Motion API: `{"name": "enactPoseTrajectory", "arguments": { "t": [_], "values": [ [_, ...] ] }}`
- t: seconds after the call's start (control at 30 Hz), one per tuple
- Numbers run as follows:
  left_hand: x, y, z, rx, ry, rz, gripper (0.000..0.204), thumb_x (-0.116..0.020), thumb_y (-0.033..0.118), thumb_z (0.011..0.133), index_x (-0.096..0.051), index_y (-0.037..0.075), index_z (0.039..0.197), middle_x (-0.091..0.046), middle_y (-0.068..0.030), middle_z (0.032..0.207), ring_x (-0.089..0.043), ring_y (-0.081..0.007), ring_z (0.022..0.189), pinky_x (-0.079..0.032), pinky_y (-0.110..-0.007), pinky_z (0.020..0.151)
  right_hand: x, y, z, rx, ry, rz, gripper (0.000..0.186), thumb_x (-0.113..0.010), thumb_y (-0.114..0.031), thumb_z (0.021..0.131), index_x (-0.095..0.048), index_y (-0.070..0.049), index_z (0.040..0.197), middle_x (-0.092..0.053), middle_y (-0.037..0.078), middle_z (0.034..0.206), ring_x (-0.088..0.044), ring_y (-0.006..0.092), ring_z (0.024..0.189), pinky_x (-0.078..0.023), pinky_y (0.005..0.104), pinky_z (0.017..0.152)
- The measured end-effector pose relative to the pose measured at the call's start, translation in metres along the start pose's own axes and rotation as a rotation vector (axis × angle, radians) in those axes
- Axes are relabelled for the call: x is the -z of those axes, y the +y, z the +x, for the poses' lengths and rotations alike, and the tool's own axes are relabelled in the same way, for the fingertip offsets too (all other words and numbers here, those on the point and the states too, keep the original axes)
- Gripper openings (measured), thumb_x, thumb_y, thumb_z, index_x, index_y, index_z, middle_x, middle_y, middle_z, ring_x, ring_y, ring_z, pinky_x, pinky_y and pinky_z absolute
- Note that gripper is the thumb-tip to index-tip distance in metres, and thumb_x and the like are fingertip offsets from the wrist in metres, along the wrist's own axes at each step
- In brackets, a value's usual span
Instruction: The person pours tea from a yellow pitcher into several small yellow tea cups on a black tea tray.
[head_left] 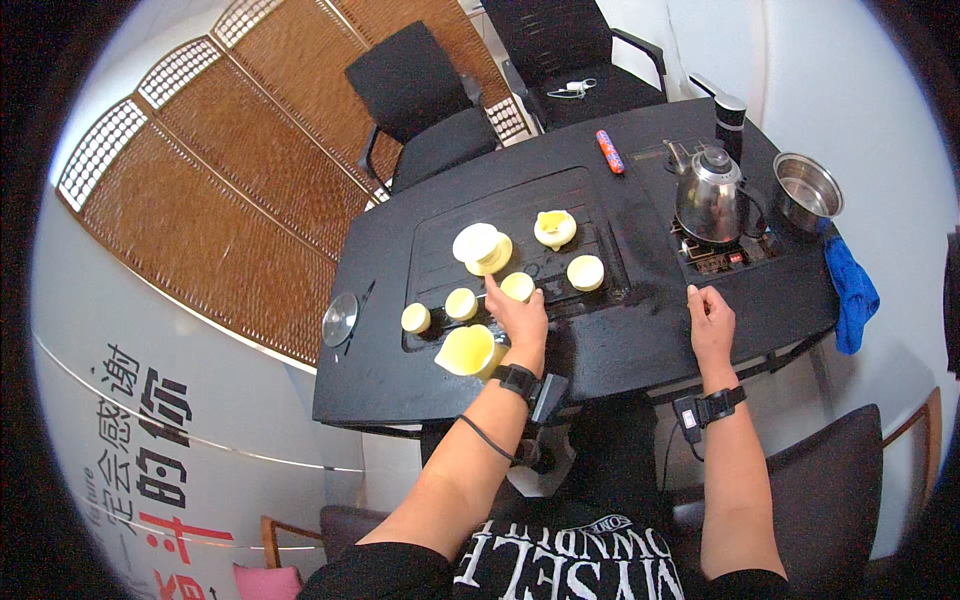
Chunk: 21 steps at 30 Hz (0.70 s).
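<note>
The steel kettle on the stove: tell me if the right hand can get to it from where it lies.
Probably yes. The right hand rests flat on the black tea table, just in front of the stove panel where the steel kettle stands. Nothing lies between them, and its handle faces up, free.

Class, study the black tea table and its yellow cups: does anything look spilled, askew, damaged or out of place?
Little stands out. The blue cloth hangs over the black table's right edge instead of lying flat, and a red-and-blue stick-shaped thing lies alone at the far side. The small yellow cups sit upright; no spill shows.
</note>
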<state>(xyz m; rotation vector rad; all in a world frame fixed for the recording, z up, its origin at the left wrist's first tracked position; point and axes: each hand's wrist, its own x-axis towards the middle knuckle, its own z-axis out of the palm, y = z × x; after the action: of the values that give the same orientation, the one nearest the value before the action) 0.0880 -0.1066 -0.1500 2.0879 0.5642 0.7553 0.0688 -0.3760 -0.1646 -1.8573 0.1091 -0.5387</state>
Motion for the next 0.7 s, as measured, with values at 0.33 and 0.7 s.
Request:
{"name": "enactPoseTrajectory", "arguments": {
  "t": [0.33,0.7],
  "values": [
    [0.0,-0.004,0.004,0.063,-0.042,0.081,0.085,-0.072,0.01,0.071,-0.023,0.008,0.141,-0.038,-0.0198,0.134,-0.038,-0.0368,0.123,-0.029,-0.049,0.102,0.0,-0.002,-0.001,0.0,-0.009,0.03,0.035,-0.058,-0.026,0.09,-0.048,-0.001,0.067,-0.043,0.005,0.054,-0.037,0.0121,0.051,-0.035,0.0305,0.05],
    [0.01,0.011,-0.001,-0.058,-0.041,-0.09,0.081,-0.073,0.008,0.069,-0.028,0.0,0.137,-0.041,-0.0206,0.129,-0.038,-0.0337,0.122,-0.03,-0.041,0.103,-0.002,0.001,0.0,0.023,0.002,-0.018,0.035,-0.058,-0.027,0.09,-0.048,-0.001,0.069,-0.044,0.007,0.054,-0.039,0.0168,0.05,-0.035,0.033,0.05]
  ]
}}
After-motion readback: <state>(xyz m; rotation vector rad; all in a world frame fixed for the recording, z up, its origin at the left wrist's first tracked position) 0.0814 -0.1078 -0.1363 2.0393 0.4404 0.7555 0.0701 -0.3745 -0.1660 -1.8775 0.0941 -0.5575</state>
